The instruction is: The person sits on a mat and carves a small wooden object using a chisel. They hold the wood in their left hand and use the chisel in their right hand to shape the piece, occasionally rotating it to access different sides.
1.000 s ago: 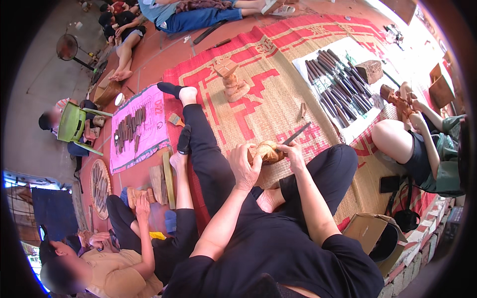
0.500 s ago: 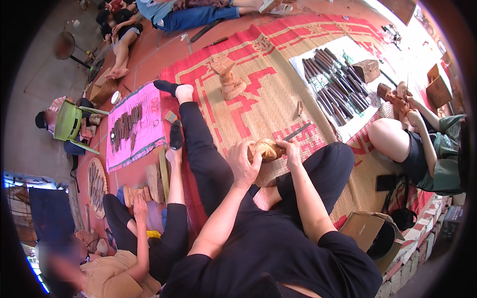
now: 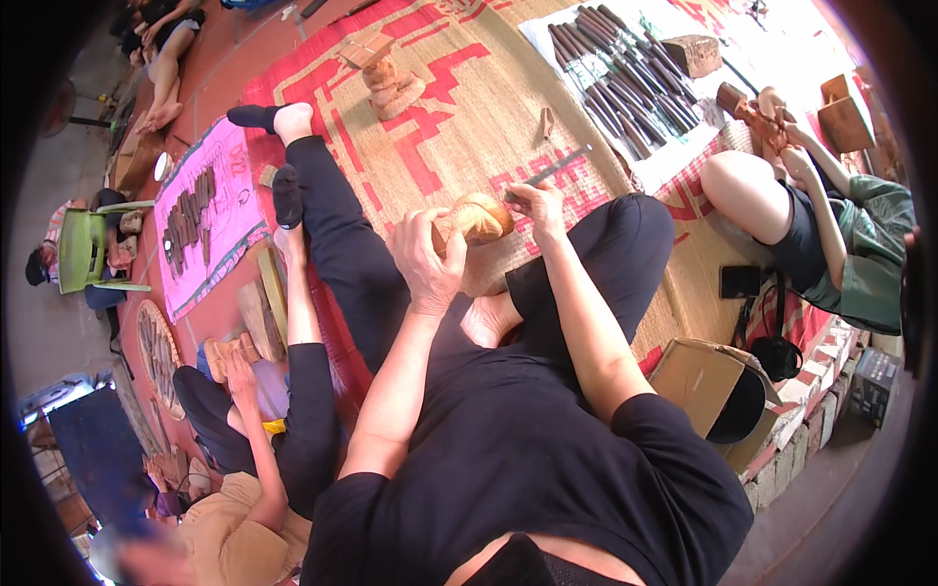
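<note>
A rounded, pale wood carving (image 3: pixel 481 219) rests in my left hand (image 3: pixel 428 256), whose fingers and thumb clasp its left end. Fine carved lines run over its surface. My right hand (image 3: pixel 539 207) is closed on a long, flat, dark file (image 3: pixel 565 166), just to the right of the carving with a small gap between. The file points away to the upper right. Both hands are above the woven mat, in front of my folded right leg. Farther out on the mat stands another carved wooden figure (image 3: pixel 391 90) with a square block on top.
Many dark-handled carving tools (image 3: pixel 640 83) lie on a white cloth at the right, beside a wood block (image 3: pixel 694 56). More tools lie on a pink cloth (image 3: pixel 230 161) at the left. A cardboard box (image 3: pixel 689 383) stands at my right. Co-workers sit on both sides.
My right hand with the file has drawn away from the carving. My left hand still holds the carving. The whole view has shifted, so the surroundings appear farther left and up.
</note>
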{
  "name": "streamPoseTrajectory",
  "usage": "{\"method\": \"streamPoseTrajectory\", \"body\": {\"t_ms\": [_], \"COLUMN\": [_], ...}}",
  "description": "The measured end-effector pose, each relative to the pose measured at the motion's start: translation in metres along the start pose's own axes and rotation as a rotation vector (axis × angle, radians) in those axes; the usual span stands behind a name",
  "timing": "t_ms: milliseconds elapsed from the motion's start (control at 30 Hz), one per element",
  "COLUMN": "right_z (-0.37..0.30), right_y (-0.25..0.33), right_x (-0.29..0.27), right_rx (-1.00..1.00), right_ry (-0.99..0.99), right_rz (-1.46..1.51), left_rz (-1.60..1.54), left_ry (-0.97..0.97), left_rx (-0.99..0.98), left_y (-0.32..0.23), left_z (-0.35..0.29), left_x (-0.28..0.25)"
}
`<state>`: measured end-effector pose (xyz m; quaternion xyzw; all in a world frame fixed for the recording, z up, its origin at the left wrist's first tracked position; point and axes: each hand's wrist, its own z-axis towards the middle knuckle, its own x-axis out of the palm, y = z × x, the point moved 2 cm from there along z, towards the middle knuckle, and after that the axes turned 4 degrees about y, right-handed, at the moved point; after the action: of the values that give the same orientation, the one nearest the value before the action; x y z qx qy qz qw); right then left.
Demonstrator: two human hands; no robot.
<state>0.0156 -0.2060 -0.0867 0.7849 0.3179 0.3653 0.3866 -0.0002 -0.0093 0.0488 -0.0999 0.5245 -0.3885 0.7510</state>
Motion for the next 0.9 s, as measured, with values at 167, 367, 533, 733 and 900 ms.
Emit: {"method": "streamPoseTrajectory", "body": {"t_ms": [167,367,533,733,900], "right_z": [-0.005,-0.003,-0.016,0.000,-0.017], "right_y": [-0.012,0.004,-0.004,-0.003,-0.005], "right_x": [0.006,0.004,0.008,-0.012,0.015], "right_rx": [-0.071,0.010,0.020,0.023,-0.020], "right_ry": [0.089,0.063,0.115,-0.017,0.134], "right_rz": [-0.135,0.033,-0.165,0.113,-0.064], "left_rz": [-0.029,-0.008,-0.024,-0.017,-0.033], "left_ry": [0.018,0.025,0.016,0.003,-0.035], "left_rx": [0.045,0.051,0.064,0.019,-0.007], "left_y": [-0.009,-0.007,-0.008,-0.003,0.007], "left_z": [-0.001,-0.007,-0.005,-0.004,-0.003], "left_x": [0.003,0.004,0.007,0.003,0.002]}}
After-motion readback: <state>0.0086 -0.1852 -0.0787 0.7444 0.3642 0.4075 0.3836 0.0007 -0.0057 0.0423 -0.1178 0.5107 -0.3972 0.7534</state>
